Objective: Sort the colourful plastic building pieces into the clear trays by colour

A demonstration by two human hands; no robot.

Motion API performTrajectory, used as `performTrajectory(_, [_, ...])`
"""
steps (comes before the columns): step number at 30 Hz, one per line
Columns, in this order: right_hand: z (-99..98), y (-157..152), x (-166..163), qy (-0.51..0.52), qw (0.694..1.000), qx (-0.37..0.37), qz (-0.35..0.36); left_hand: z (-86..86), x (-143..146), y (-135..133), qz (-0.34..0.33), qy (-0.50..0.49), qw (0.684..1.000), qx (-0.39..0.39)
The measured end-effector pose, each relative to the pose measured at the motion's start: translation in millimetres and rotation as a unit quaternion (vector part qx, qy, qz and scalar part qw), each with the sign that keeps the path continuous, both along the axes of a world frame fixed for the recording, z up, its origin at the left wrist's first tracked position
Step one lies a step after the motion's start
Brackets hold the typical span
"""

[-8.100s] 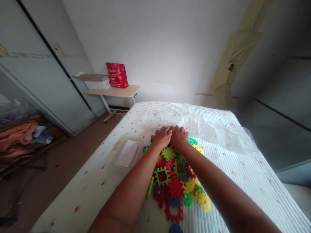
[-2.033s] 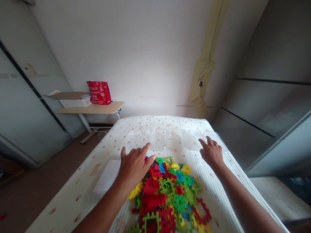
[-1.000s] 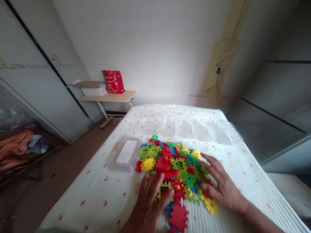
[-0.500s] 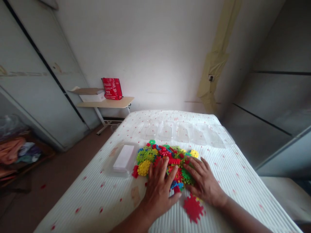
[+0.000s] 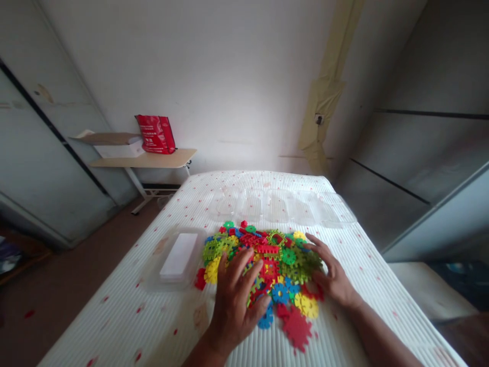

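A heap of plastic interlocking toy pieces (image 5: 269, 270) in red, yellow, green and blue lies on the white quilted cover. Over the heap's left part rests my left hand (image 5: 239, 295), fingers spread, hiding some pieces beneath it. At the right edge, my right hand (image 5: 332, 272) is open with its fingers bent around the outer pieces. A red square toothed piece (image 5: 297, 329) lies at the near side, beside yellow round pieces (image 5: 306, 305). Blue round pieces (image 5: 280, 293) show between my hands. Neither hand has a piece lifted.
Left of the heap is a clear plastic tray (image 5: 147, 275) with a white rectangular stack (image 5: 179, 257). A row of clear plastic compartments (image 5: 275, 206) lies behind it. A side table (image 5: 168, 159) carries a red bag (image 5: 156, 134) and a white box (image 5: 120, 149).
My right hand has moved off the heap's middle to its right edge, uncovering green, blue and yellow pieces. The pieces are spread wider. The view has turned slightly right.
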State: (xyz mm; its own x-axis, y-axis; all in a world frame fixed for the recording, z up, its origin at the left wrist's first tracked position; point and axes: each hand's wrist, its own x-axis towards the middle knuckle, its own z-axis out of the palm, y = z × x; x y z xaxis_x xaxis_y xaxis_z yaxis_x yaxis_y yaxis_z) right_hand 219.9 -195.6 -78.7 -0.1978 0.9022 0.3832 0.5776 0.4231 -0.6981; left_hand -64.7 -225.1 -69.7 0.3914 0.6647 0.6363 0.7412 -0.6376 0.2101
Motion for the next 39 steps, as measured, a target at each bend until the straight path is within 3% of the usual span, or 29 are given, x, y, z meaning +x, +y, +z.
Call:
performTrajectory(5, [-0.4,0,8,0.076,0.995,-0.026,-0.055,-3.8,-18,9,0.057,-0.112,0.991,0.048])
performTrajectory(13, [-4.0,2,16,0.063,0.989,-0.021,-0.133,-12.6,-19,16,0.074,-0.146,0.986,0.044])
performTrajectory(22, [-1.1,8,27,-0.073,0.994,-0.048,-0.072,-14.0,-19,20,0.083,-0.151,0.985,0.032])
performTrajectory(29, [-3.9,7,29,-0.006,0.992,-0.087,-0.092,-20.0,-20,23,0.089,-0.166,0.982,0.010])
performTrajectory(34, [-0.3,8,33,0.043,0.984,-0.082,-0.154,-19.5,-22,25,0.093,-0.179,0.979,0.009])
performTrajectory(39, [-5.6,12,46,-0.004,0.974,-0.072,-0.216,-15.4,-21,24,0.089,-0.187,0.978,0.013])
